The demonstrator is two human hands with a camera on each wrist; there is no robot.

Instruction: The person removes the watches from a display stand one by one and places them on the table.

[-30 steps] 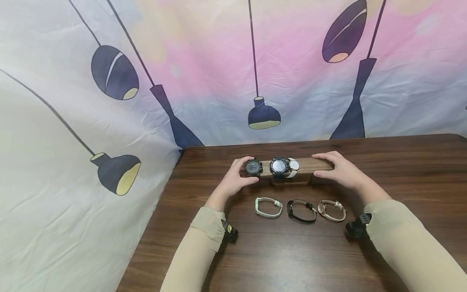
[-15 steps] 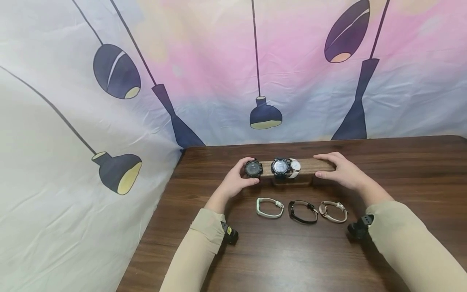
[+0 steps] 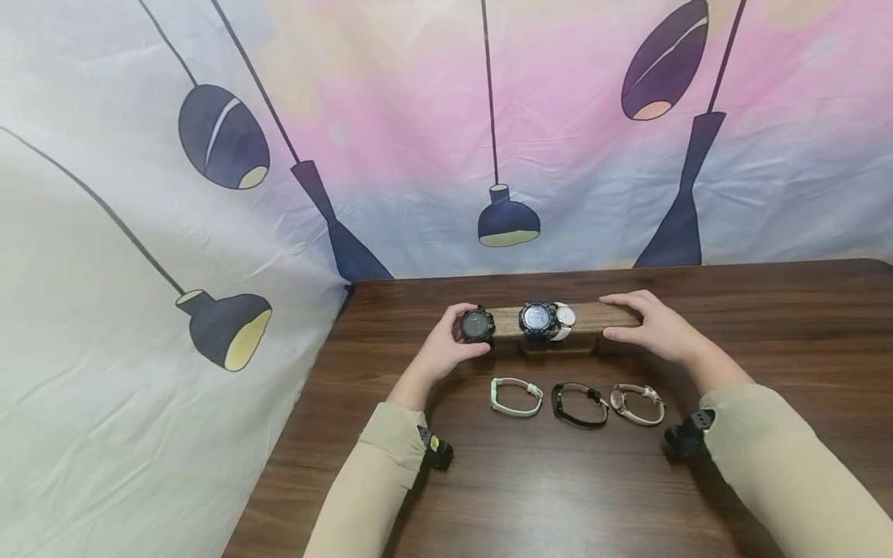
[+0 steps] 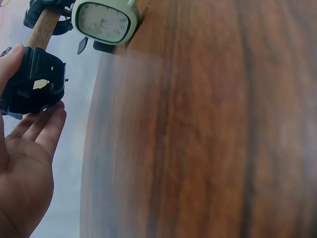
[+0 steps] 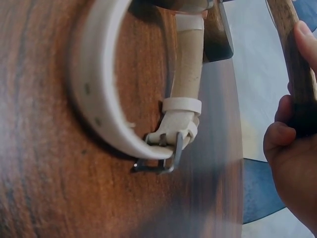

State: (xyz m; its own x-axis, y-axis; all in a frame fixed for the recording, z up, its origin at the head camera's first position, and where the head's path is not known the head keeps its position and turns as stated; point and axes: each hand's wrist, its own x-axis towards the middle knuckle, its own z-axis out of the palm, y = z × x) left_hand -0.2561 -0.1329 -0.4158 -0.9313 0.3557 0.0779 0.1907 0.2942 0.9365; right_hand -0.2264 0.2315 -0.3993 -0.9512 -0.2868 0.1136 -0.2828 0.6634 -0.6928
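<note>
My left hand [image 3: 443,348] holds a black digital watch [image 3: 477,325] between thumb and fingers, at the left end of a wooden watch stand [image 3: 508,322]. In the left wrist view this watch [image 4: 37,82] has its strap closed in a loop around the bar's end. My right hand [image 3: 652,327] grips the stand's right end, thumb on the near side and fingers on the far side. Side by side on the middle of the bar sit a second black digital watch [image 3: 536,319] and a white-strapped watch [image 3: 564,318].
On the wooden table [image 3: 530,496], before the stand, lie a pale green watch [image 3: 515,397], a black-strapped watch [image 3: 580,405] and a white-strapped watch with a rose-coloured case [image 3: 636,404]. A printed cloth [image 3: 418,155] hangs behind the table's far edge.
My left hand and the black watch in it have shifted slightly left along the bar towards its end. My right hand keeps its grip on the stand.
</note>
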